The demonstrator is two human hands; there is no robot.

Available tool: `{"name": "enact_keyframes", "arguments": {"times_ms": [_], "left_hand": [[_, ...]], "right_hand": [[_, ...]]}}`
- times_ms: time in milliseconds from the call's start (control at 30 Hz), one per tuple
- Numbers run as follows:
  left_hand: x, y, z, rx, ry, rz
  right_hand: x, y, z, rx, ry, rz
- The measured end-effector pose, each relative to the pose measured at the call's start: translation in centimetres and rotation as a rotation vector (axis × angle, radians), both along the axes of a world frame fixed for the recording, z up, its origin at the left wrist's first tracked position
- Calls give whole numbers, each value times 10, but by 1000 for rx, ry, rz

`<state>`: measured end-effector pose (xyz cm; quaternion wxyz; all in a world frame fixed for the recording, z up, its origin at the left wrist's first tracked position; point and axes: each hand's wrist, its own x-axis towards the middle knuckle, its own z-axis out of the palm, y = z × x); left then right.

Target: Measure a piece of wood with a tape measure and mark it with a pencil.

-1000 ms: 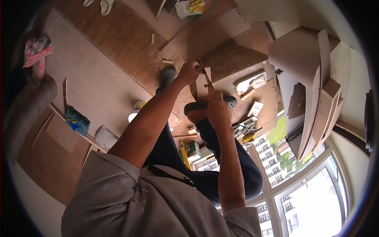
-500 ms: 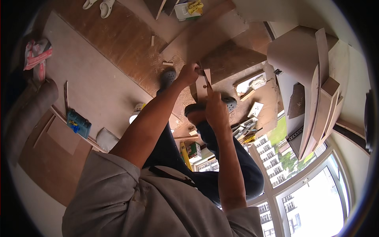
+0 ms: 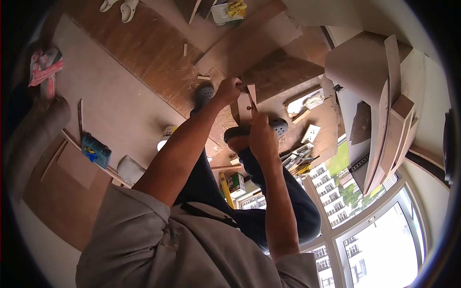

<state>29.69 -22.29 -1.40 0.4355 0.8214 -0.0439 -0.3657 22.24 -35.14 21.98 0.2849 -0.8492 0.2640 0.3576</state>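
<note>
Several large boards lean stacked at the upper right of the frame, beside a window that fills the lower right. Brown floor covers the upper left, with a pale sheet laid over it toward the left. Both forearms run up from the lower centre to the middle of the frame. The left hand is closed around the top end of a narrow wooden strip, which stands just above centre. The right hand is closed on the strip's lower end and appears to pinch a thin tool against it, though the view is too small to be certain. Two grey clogs sit under the hands. A blue box lies at the left, a pair of white sandals at the top edge.
</note>
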Motion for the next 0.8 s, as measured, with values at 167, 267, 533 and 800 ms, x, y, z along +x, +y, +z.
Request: {"name": "enact_keyframes", "arguments": {"times_ms": [167,267,533,800], "left_hand": [[3,-14,22,23,81,72],[8,-20,19,-6,71,38],[-4,-9,16,31,67,36],[3,-31,23,17,13,31]], "right_hand": [[-46,-8,53,15,135,-14],[-17,-12,-47,0,-110,-7],[-43,-13,23,23,-3,19],[-6,-18,-68,-32,-121,-18]]}}
